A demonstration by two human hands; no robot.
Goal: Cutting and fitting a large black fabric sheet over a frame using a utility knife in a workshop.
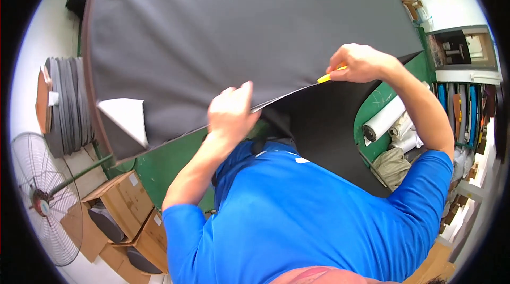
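A large dark grey sheet (265, 23) covers the work table and reaches its near edge. My left hand (231, 114) is closed on the near edge of this sheet, slightly blurred, its fingers on top. Further right, my right hand (364, 63) grips a slim yellow tool (324, 78) that looks like a utility knife. Its tip meets the sheet's edge, where a thin pale line runs toward my left hand. A black length of sheet (324, 135) hangs down in front of my body. At the near left corner a folded flap (127, 116) shows a white underside.
A standing fan (41, 201) and cardboard boxes (125, 199) are at the left, below a stack of grey round-edged pieces (71, 106). White rolls (385, 119) lie on the right beside crumpled olive cloth (391, 168). Shelved rolls (462, 111) stand beyond.
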